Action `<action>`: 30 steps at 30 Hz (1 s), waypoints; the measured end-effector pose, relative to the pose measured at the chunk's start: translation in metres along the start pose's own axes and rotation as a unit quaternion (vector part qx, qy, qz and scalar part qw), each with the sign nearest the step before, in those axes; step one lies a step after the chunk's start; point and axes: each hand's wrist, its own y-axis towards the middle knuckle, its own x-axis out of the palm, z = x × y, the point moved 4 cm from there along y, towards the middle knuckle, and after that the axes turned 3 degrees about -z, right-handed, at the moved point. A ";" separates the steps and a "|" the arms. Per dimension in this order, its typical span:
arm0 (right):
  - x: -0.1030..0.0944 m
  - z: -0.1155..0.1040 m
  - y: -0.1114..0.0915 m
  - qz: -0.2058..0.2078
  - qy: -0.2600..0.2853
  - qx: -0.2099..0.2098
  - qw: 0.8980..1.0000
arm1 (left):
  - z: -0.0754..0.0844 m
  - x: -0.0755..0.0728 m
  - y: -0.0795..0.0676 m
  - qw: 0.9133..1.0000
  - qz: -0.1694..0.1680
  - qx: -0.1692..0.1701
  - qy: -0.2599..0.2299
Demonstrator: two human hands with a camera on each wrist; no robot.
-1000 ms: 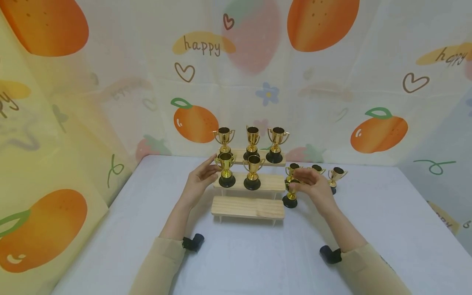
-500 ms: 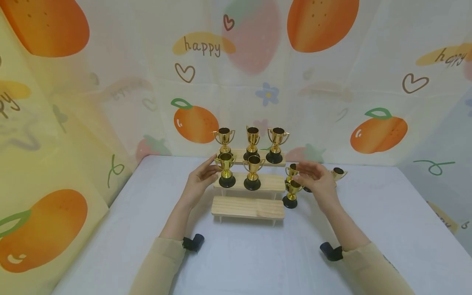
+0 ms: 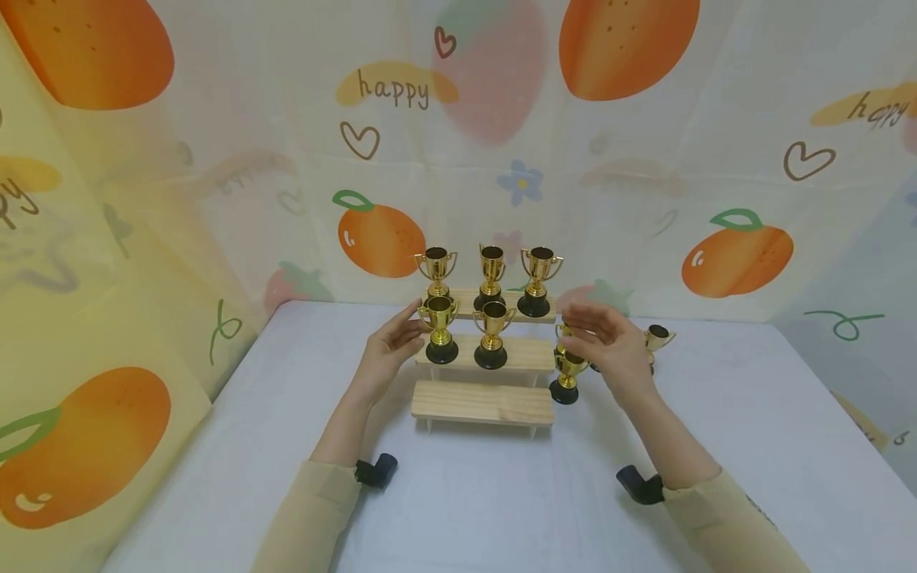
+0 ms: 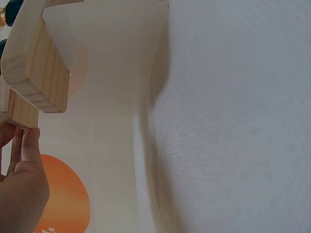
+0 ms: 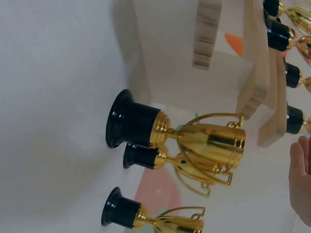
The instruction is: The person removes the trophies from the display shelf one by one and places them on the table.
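Observation:
My left hand [image 3: 387, 358] is at the left end of the three-tier wooden stand, fingers extended; in the left wrist view its fingertips [image 4: 31, 136] rest at the end of a shelf board [image 4: 25, 109]. Two gold trophies with black bases, one at left [image 3: 440, 318] and one mid-shelf [image 3: 493, 322], stand on the middle tier [image 3: 526, 352]. My right hand [image 3: 612, 350], fingers spread and nothing held, hovers above and behind an upright trophy [image 3: 566, 382] on the table. That same trophy [image 5: 209, 143] appears large in the right wrist view, apart from the hand [image 5: 300, 179].
Three trophies line the top tier, including a right one [image 3: 540, 267]. The lowest tier [image 3: 480, 402] is bare wood. More trophies stand on the white table [image 3: 487, 509] right of the stand, partly hidden by my hand; one [image 3: 657, 338] is farthest right. A fruit-print cloth [image 3: 286, 199] hangs behind.
My right hand draws off the front trophy to the right, then shifts slightly back left and up. My left hand stays in place, and the trophies have not visibly moved.

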 end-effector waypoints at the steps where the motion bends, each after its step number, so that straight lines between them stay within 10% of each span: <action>1: 0.002 -0.002 0.000 0.000 0.000 -0.004 1.000 | 0.000 0.000 0.000 1.000 0.000 0.000 -0.001; 30: 0.063 -0.013 0.023 -0.037 -0.003 0.005 0.999 | 0.001 0.001 0.001 1.000 0.002 -0.004 0.007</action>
